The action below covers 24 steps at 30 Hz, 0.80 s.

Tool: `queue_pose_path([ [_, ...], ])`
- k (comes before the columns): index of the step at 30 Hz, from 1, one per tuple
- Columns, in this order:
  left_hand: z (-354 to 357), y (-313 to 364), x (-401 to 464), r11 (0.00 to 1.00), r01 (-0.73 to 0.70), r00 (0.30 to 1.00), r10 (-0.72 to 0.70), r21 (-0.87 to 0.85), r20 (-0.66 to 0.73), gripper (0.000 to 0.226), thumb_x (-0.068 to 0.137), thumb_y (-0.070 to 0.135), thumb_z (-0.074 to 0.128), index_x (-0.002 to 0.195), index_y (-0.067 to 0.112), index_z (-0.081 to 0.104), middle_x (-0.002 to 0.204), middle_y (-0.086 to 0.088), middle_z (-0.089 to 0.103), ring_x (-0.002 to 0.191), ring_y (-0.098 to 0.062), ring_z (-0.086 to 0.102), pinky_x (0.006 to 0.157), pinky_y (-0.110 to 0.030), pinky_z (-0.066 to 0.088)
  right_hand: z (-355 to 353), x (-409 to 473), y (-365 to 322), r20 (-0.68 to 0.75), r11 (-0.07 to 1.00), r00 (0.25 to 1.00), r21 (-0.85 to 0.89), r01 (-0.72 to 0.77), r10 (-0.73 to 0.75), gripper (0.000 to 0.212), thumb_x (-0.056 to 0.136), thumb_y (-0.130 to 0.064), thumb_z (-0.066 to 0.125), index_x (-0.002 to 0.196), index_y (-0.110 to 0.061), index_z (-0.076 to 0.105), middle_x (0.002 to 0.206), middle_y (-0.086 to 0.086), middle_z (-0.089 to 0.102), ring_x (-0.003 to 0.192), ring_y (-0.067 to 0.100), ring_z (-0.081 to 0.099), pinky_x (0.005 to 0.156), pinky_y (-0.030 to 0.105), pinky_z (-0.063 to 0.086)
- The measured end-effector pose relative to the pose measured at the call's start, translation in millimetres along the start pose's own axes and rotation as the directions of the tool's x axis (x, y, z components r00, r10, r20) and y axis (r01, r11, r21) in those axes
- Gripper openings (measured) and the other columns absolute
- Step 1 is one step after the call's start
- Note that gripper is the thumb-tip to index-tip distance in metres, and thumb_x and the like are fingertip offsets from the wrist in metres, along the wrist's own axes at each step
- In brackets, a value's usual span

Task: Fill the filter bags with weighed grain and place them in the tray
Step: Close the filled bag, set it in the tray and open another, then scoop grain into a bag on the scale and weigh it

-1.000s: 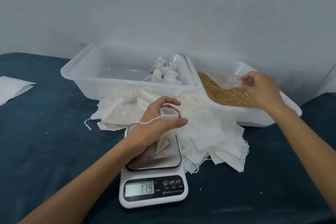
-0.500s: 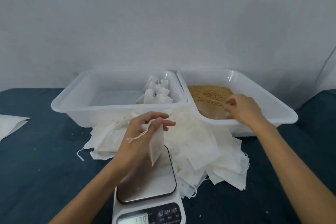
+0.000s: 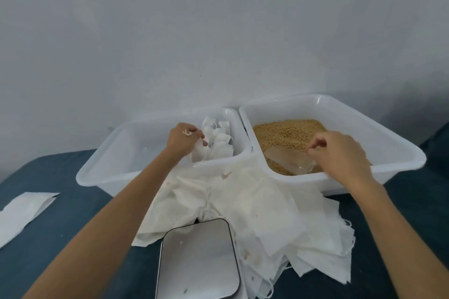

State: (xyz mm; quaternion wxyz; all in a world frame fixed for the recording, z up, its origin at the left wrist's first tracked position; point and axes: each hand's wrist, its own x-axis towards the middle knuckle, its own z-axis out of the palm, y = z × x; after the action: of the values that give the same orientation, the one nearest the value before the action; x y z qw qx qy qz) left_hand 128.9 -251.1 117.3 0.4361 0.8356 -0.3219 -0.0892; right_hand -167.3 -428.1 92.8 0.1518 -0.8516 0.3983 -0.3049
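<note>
**Caller:** Left hand's over the tray. What have you got?

**Me:** My left hand (image 3: 185,141) is inside the left tray (image 3: 116,165), fingers pinched round the top of a filter bag (image 3: 198,153), its string looped over my knuckles. The bag hangs right beside the filled bags (image 3: 218,143) packed in the tray's right end. I hold it by the neck so the mouth is closed and no grain spills.

**Caller:** And the right?

**Me:** My right hand (image 3: 340,155) is over the grain tray (image 3: 364,128), fingers curled down at the clear scoop (image 3: 289,161) lying in the grain (image 3: 286,132). Whether I've truly got hold of it, I cannot tell; my own hand hides the handle.

**Caller:** Why both at once?

**Me:** Saves time, I reckon: one sets down while the other readies the next scoopful.

**Caller:** Scale?

**Me:** The scale (image 3: 198,260) sits close to me, platform bare, with the empty bags (image 3: 267,213) heaped between it and the trays, all within reach. A loose white sheet (image 3: 24,213) lies off to the left on the dark cloth (image 3: 68,238).
</note>
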Motion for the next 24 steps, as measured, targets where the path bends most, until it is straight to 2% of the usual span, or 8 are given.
queue_pose_path([
  [4,15,-3,11,0.948,0.047,0.989,-0.087,0.313,0.115,0.023,0.099,0.013,0.062,0.103,-0.004,0.077,0.102,-0.024,0.075,0.095,-0.041,0.071,0.073,-0.043,0.059,-1,0,2,0.008,1.0,1.0,-0.017,-0.011,0.011,0.016,0.088,-0.028,0.074,0.073,-0.034,0.072,0.073,-0.033,0.052,0.072,-0.01,0.047,0.1,0.048,0.047],
  [7,20,-3,13,0.923,0.058,0.984,-0.117,0.381,0.134,0.024,0.1,0.016,0.062,0.1,-0.008,0.068,0.092,-0.024,0.065,0.089,-0.041,0.067,0.062,-0.039,0.054,-2,2,2,0.014,0.999,1.0,-0.027,-0.017,0.018,0.019,0.088,-0.03,0.074,0.07,-0.033,0.07,0.071,-0.029,0.058,0.075,-0.002,0.054,0.101,0.047,0.045],
  [9,19,0,9,0.887,0.037,0.991,-0.092,0.46,0.096,0.03,0.1,0.022,0.065,0.111,-0.005,0.066,0.105,-0.022,0.068,0.101,-0.039,0.065,0.078,-0.042,0.054,-2,2,3,0.014,1.0,1.0,-0.02,-0.013,0.014,0.015,0.089,-0.032,0.072,0.074,-0.032,0.073,0.075,-0.026,0.061,0.079,0.002,0.058,0.101,0.047,0.044],
  [11,20,8,-8,0.85,-0.076,0.996,0.094,0.521,-0.008,0.035,0.099,0.024,0.066,0.125,0.001,0.063,0.12,-0.017,0.067,0.115,-0.038,0.06,0.095,-0.045,0.05,-2,1,2,0.02,1.0,1.0,-0.011,-0.007,0.007,0.012,0.092,-0.033,0.071,0.081,-0.032,0.075,0.078,-0.024,0.062,0.083,0.005,0.06,0.101,0.048,0.046],
  [14,28,26,-71,0.814,-0.45,0.838,0.527,0.369,-0.14,0.009,0.097,0.017,0.066,0.106,0.016,0.065,0.094,0.002,0.061,0.091,-0.023,0.057,0.078,-0.043,0.048,-4,-1,1,0.024,1.0,1.0,0.0,-0.013,0.013,0.01,0.093,-0.03,0.07,0.085,-0.031,0.075,0.087,-0.018,0.069,0.087,0.009,0.062,0.099,0.047,0.048],
  [17,42,35,-148,0.641,-0.692,0.706,0.696,0.333,0.128,0.017,0.096,0.038,0.061,0.086,0.025,0.059,0.073,0.017,0.044,0.066,-0.008,0.047,0.06,-0.029,0.039,-4,-4,-1,0.038,0.999,0.999,0.004,-0.033,0.033,0.011,0.093,-0.025,0.068,0.085,-0.031,0.072,0.088,-0.014,0.07,0.088,0.012,0.064,0.099,0.048,0.048],
  [20,60,34,-195,0.451,-0.791,0.599,0.709,0.414,0.372,0.041,0.088,0.061,0.055,0.081,0.021,0.061,0.072,0.014,0.049,0.064,-0.013,0.052,0.054,-0.03,0.044,-6,-5,-4,0.045,0.999,0.998,0.002,-0.032,0.032,0.014,0.093,-0.022,0.066,0.085,-0.03,0.072,0.086,-0.013,0.069,0.088,0.014,0.064,0.097,0.049,0.049],
  [24,80,31,-208,0.401,-0.777,0.616,0.646,0.486,0.452,0.039,0.088,0.058,0.064,0.088,0.02,0.06,0.083,0.006,0.056,0.07,-0.017,0.053,0.061,-0.032,0.046,-6,-5,-5,0.009,0.999,1.0,0.02,-0.03,0.03,0.014,0.093,-0.021,0.067,0.084,-0.03,0.072,0.083,-0.015,0.068,0.085,0.013,0.064,0.098,0.049,0.048],
])
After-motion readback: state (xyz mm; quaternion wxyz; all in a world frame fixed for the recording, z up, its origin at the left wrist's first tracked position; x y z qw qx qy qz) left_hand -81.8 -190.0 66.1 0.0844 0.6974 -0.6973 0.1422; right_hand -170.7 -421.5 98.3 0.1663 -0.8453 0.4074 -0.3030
